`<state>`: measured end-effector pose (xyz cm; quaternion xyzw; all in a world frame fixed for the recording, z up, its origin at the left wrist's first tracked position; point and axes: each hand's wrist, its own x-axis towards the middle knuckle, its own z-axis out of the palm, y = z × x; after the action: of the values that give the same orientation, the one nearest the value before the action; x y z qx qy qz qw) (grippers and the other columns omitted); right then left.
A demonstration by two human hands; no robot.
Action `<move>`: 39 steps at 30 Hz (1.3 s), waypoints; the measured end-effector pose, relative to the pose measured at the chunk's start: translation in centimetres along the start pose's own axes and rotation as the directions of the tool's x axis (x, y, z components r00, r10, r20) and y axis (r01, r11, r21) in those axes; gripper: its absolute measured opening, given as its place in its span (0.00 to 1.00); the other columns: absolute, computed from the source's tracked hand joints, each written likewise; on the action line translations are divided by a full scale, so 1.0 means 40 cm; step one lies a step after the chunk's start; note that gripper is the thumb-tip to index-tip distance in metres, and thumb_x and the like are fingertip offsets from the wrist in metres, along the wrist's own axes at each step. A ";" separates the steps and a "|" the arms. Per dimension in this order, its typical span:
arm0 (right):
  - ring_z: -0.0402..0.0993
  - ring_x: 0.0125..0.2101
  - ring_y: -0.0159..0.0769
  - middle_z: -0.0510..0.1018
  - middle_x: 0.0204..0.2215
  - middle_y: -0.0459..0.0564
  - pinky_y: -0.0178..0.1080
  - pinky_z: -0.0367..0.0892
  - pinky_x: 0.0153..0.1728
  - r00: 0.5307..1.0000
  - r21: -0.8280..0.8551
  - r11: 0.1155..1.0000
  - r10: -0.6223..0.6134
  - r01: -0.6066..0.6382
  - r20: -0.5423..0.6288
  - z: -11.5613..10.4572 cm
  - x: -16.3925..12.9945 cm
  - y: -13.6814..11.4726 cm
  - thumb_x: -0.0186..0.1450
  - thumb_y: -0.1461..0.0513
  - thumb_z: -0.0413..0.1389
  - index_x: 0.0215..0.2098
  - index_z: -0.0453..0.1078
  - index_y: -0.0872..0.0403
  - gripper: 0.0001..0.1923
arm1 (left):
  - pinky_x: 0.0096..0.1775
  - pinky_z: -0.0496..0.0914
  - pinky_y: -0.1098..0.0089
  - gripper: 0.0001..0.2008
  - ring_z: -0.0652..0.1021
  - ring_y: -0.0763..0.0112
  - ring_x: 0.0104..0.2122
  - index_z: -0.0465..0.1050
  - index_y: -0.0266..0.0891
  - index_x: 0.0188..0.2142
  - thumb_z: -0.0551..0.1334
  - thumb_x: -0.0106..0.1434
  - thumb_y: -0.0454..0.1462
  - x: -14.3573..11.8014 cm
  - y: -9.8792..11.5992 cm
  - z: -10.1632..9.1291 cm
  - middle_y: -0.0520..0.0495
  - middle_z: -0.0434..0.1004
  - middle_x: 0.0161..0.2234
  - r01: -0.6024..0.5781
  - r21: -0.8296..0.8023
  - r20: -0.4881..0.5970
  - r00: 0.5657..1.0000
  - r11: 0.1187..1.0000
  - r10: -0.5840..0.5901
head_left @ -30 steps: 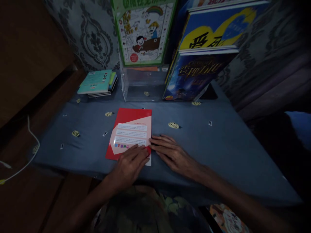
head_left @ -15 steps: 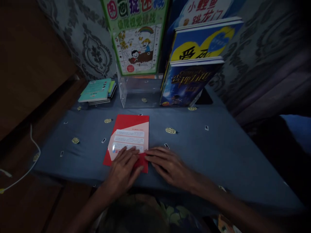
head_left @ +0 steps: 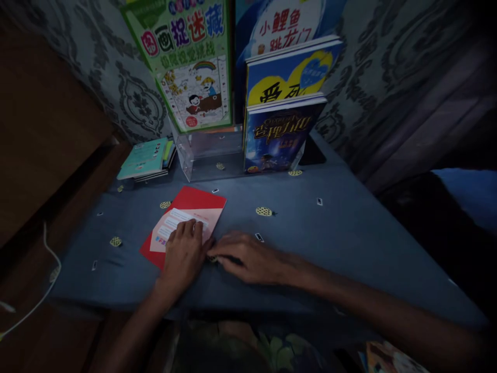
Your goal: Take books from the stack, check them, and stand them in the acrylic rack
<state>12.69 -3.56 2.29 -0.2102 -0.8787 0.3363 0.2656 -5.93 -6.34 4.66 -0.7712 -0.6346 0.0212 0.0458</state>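
Your left hand [head_left: 183, 255] lies flat, palm down, on the near right corner of the red booklet [head_left: 186, 217], fingers together and pressing rather than gripping; its grip is not closed around anything. Your right hand [head_left: 248, 257] rests just beside it on the blue cloth, fingertips at the booklet's near edge; the light is too dim for you to tell whether that grip pinches the edge or only touches it.

The red booklet lies flat on the table [head_left: 349, 243], turned at a slant, its pale panel of print facing up and partly under your left fingers. The cloth around it is dotted with small yellow round marks, one [head_left: 264, 211] just beyond your right hand.

Farther back on your left, a small stack of teal-covered books [head_left: 145, 158] sits near the table's far edge. Next to it stands a clear plastic holder [head_left: 205, 155]. A dark blue picture book [head_left: 279, 135] is propped in its right side, with a yellow and blue one [head_left: 291, 72] behind it. A green-bordered activity book [head_left: 190, 67] stands at the back left against the patterned wall [head_left: 132, 98].
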 end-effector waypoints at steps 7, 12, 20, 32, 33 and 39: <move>0.82 0.37 0.39 0.86 0.39 0.50 0.39 0.73 0.38 0.913 0.084 0.967 0.257 -0.242 -0.317 -0.029 0.003 0.081 0.70 0.63 0.51 0.50 0.79 0.51 0.16 | 0.38 0.72 0.65 0.12 0.79 0.55 0.46 0.72 0.36 0.46 0.51 0.74 0.36 0.029 0.027 -0.044 0.39 0.79 0.44 0.008 0.072 0.199 0.980 0.997 -0.023; 0.81 0.33 0.36 0.86 0.37 0.49 0.39 0.73 0.35 0.912 0.092 0.967 0.254 -0.237 -0.321 -0.022 -0.012 0.095 0.70 0.63 0.51 0.50 0.78 0.51 0.16 | 0.35 0.68 0.66 0.13 0.82 0.57 0.39 0.74 0.39 0.43 0.50 0.75 0.36 0.038 0.003 -0.059 0.43 0.83 0.40 0.036 0.026 0.211 0.977 0.999 -0.041; 0.79 0.44 0.41 0.83 0.44 0.53 0.47 0.75 0.46 0.930 -0.063 0.996 0.035 -0.062 -0.367 -0.020 0.001 0.107 0.71 0.65 0.50 0.53 0.76 0.51 0.17 | 0.33 0.67 0.67 0.14 0.83 0.58 0.36 0.76 0.39 0.40 0.51 0.73 0.35 0.037 -0.014 -0.050 0.43 0.83 0.38 0.042 -0.033 0.158 0.987 0.999 -0.036; 0.73 0.57 0.46 0.79 0.55 0.57 0.56 0.65 0.59 0.974 -0.478 0.867 0.037 -0.142 -0.224 0.004 0.063 0.160 0.74 0.62 0.48 0.56 0.74 0.52 0.17 | 0.39 0.74 0.66 0.13 0.80 0.59 0.48 0.75 0.39 0.45 0.52 0.74 0.36 0.014 0.005 -0.023 0.40 0.80 0.50 0.027 -0.039 0.165 0.986 0.999 -0.020; 0.72 0.59 0.46 0.78 0.57 0.57 0.57 0.63 0.60 0.971 -0.488 0.857 0.060 -0.168 -0.229 0.008 0.060 0.165 0.74 0.62 0.48 0.57 0.73 0.53 0.18 | 0.40 0.74 0.66 0.13 0.80 0.59 0.48 0.75 0.40 0.46 0.52 0.75 0.38 0.017 -0.016 -0.026 0.41 0.80 0.50 0.028 -0.050 0.163 0.986 0.998 -0.020; 0.68 0.62 0.49 0.74 0.60 0.60 0.60 0.61 0.62 0.971 -0.496 0.840 0.136 -0.218 -0.195 0.007 0.059 0.158 0.74 0.58 0.47 0.60 0.70 0.55 0.21 | 0.41 0.73 0.63 0.14 0.79 0.54 0.49 0.72 0.38 0.53 0.53 0.74 0.38 0.013 -0.174 -0.038 0.38 0.76 0.55 0.232 0.031 0.143 0.962 0.972 -0.234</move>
<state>11.91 1.93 -1.56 -0.3789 -0.8903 0.0958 0.2337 -12.48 -4.60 6.85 -0.6873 -0.7223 0.0765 0.0070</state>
